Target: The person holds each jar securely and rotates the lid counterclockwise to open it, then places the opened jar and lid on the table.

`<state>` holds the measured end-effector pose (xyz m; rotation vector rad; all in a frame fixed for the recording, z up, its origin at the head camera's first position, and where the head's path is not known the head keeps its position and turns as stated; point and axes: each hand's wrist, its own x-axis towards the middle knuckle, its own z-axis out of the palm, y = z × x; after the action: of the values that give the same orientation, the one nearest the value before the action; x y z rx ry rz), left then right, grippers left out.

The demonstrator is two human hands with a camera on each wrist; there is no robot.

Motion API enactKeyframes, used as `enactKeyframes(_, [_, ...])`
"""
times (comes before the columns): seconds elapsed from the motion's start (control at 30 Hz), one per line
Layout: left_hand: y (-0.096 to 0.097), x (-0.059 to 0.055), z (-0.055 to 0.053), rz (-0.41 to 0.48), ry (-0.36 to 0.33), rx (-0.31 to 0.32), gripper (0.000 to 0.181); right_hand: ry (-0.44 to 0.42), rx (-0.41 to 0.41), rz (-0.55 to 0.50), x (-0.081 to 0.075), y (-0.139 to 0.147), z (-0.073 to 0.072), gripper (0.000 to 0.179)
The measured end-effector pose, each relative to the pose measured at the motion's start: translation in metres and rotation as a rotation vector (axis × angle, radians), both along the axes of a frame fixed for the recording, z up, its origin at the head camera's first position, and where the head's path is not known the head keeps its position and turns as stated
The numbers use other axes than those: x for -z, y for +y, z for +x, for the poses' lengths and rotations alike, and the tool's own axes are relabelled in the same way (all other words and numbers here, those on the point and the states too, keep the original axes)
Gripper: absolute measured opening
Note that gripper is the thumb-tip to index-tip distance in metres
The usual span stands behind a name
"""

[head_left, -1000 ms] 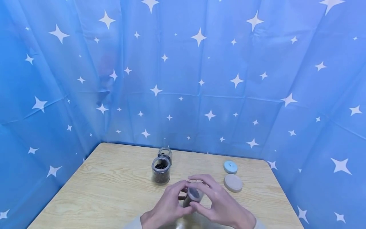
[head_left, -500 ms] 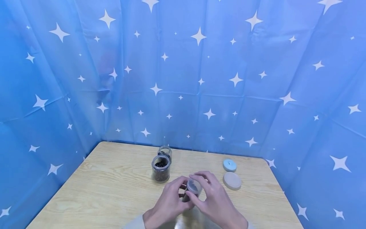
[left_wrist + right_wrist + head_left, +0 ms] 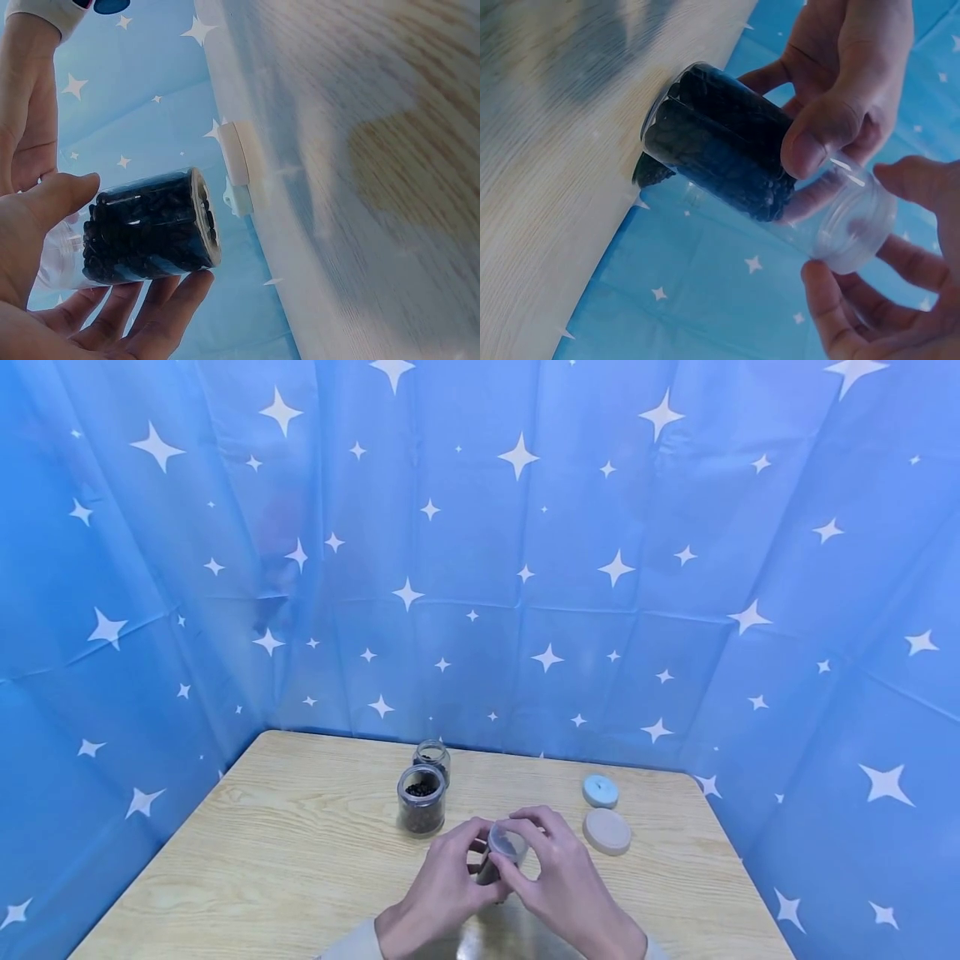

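A clear jar (image 3: 150, 225), partly filled with dark bean-like pieces, is held tilted above the table. My left hand (image 3: 438, 885) grips its body, with the thumb on one side and the fingers on the other. At the jar's see-through top (image 3: 855, 229), which looks like a clear lid, the thumb and fingers of my right hand (image 3: 562, 881) are curled round the edge. In the right wrist view the left thumb (image 3: 814, 142) presses on the jar's side. The head view has the jar's lower part hidden behind the hands.
Two uncovered jars with dark contents stand beyond the hands, a larger jar (image 3: 422, 814) before a smaller jar (image 3: 432, 752). To the right lie a light blue lid (image 3: 601, 792) and a beige lid (image 3: 607, 832). A star-patterned blue curtain (image 3: 480, 568) surrounds the wooden table (image 3: 262, 843).
The right hand's fingers have shifted round the jar's top, and that wrist has moved slightly left. Both hands and the jar have risen a little in the head view.
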<state>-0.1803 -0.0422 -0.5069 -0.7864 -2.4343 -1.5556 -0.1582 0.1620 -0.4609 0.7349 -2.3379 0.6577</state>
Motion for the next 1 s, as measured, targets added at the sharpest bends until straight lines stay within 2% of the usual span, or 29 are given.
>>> enactKeyframes(0.17, [0.0,-0.001,0.0,0.001,-0.001,0.002,0.053,-0.008,-0.019,-0.01,0.0,0.001,-0.001,0.038])
enactKeyframes(0.3, [-0.001,0.0,0.0,0.007,0.006,0.01,0.053,-0.007,-0.074,-0.031,0.0,0.004,-0.003,0.037])
enactKeyframes(0.47, [-0.002,0.001,0.001,0.008,0.007,0.015,0.053,-0.012,-0.194,-0.039,-0.001,0.009,-0.007,0.04])
enactKeyframes(0.6, [-0.004,0.003,0.001,0.005,-0.006,0.03,0.052,-0.017,-0.317,-0.011,-0.005,0.015,-0.01,0.045])
enactKeyframes(0.73, [-0.004,0.004,0.002,0.009,-0.004,0.053,0.05,-0.023,-0.401,0.02,-0.009,0.021,-0.013,0.048])
enactKeyframes(1.0, [-0.005,0.006,0.003,0.029,0.0,0.071,0.048,-0.03,-0.441,0.05,-0.01,0.025,-0.015,0.047])
